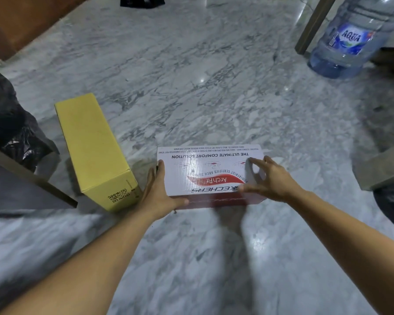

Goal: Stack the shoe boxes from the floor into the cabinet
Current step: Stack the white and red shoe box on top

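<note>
- The left hand (156, 193) lies flat along the left end of the white shoe box (210, 172), fingers straight against its side, thumb hooked under the near corner.
- The right hand (267, 178) sits on the lid near the right end; it is blurred, but the fingers look spread and loosely bent, not closed round anything.
- The white shoe box rests on the marble floor (203, 76), printed lid up, seemingly about to be lifted.
- A yellow box (93, 151) stands on its long edge just to the left, apart from the hands.
- No cabinet interior shows, so nothing can be counted as stacked; at least these two boxes remain.
- A water jug (353, 39) stands far right, a black bag (7, 123) at left.
</note>
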